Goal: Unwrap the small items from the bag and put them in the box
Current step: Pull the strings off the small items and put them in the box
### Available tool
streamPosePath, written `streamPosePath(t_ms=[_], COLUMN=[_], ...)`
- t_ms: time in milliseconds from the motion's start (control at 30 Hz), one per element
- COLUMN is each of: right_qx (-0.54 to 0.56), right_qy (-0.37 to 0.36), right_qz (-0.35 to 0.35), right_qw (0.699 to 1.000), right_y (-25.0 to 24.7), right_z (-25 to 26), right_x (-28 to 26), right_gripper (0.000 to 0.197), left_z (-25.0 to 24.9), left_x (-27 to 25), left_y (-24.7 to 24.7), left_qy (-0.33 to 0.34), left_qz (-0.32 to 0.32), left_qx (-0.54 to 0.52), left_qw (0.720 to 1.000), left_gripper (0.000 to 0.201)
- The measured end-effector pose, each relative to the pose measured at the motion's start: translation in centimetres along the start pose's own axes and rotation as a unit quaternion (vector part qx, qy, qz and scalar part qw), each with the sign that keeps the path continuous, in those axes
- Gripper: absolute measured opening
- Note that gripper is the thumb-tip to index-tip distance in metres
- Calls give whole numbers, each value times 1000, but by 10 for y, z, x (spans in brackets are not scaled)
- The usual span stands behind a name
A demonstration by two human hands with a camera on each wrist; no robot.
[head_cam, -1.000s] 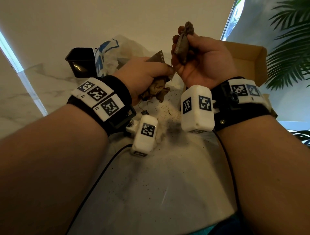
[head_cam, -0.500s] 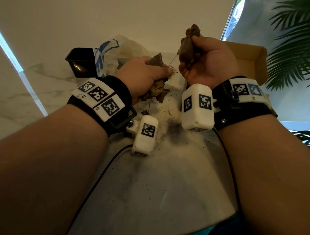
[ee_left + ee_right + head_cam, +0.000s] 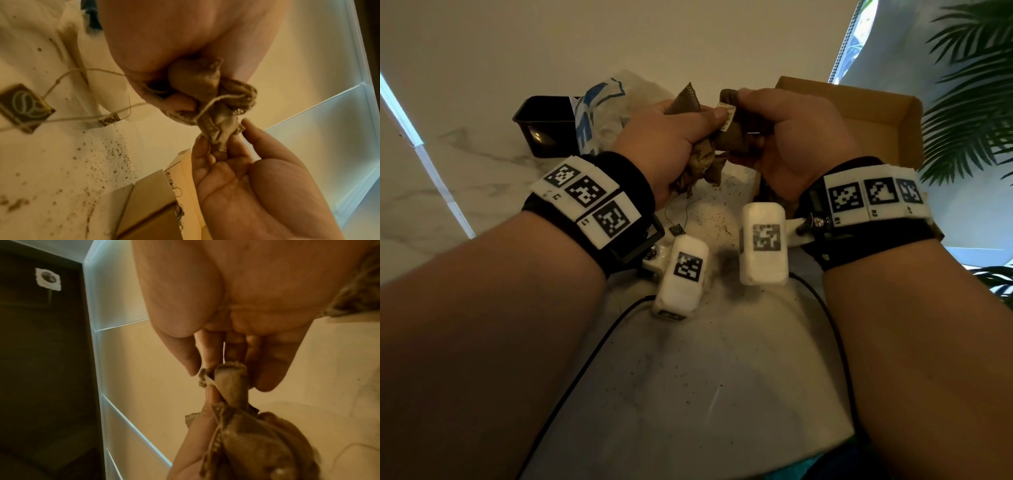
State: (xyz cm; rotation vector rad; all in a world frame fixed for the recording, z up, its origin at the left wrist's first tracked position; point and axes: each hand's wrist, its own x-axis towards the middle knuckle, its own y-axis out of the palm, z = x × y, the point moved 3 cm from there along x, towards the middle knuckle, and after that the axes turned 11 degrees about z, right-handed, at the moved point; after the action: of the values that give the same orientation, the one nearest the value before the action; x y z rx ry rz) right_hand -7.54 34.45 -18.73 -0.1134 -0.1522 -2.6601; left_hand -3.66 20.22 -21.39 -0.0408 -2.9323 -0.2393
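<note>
Your left hand (image 3: 671, 144) was clenched around a bunch of crumpled brown wrappers (image 3: 700, 168), its thumb pressing a small white paper tag (image 3: 727, 116) against them. Your right hand (image 3: 787, 137) had its fingers curled round a twisted brown tea bag (image 3: 739, 137), and the two hands met above the marble tabletop (image 3: 705, 377). From your left wrist camera, strings ran from the bundle (image 3: 207, 91) down to two dark tags (image 3: 22, 107) that hung over the table, and the fingertips (image 3: 248, 128) of your right hand pinched the lower end of the twisted paper. From your right wrist camera, the rolled end of the bag (image 3: 230, 382) sat between your fingers (image 3: 267, 369). The open cardboard box (image 3: 876, 116) stood just behind your right hand, the white and blue plastic bag (image 3: 599, 109) behind your left, with a black tub (image 3: 544, 126) beside it. Dark tea grains (image 3: 709, 219) lay scattered on the table under your hands
</note>
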Motion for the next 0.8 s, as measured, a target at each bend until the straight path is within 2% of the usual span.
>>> streamPosePath(t_ms=[67, 167, 300, 433, 533, 633, 800], right_qx=[-32, -95, -92, -243, -225, -262, -373], right_qy=[-37, -41, -7, 73, 106, 128, 177], right_qz=[2, -12, -67, -124, -144, -132, -70], right_qw=[999, 995, 993, 959, 958, 947, 908], right_y=[1, -6, -43, -77, -88, -90, -79], right_z=[3, 8, 17, 11, 4, 0, 1], right_x=[-6, -20, -35, -53, -60, -59, -54], right_gripper=[2, 13, 18, 12, 15, 18, 17], left_z=[0, 0, 8, 16, 18, 21, 25], left_x=[-1, -4, -7, -12, -14, -14, -18], left_y=[2, 10, 20, 28, 30, 36, 46], left_qy=[0, -23, -94, -171, -203, -225, -259], left_qz=[-1, 5, 5, 16, 21, 35, 47], left_qx=[-11, -19, -9, 35, 68, 93, 81], left_qw=[1000, 1000, 996, 984, 977, 969, 961], left_gripper=[37, 32, 23, 19, 15, 18, 12])
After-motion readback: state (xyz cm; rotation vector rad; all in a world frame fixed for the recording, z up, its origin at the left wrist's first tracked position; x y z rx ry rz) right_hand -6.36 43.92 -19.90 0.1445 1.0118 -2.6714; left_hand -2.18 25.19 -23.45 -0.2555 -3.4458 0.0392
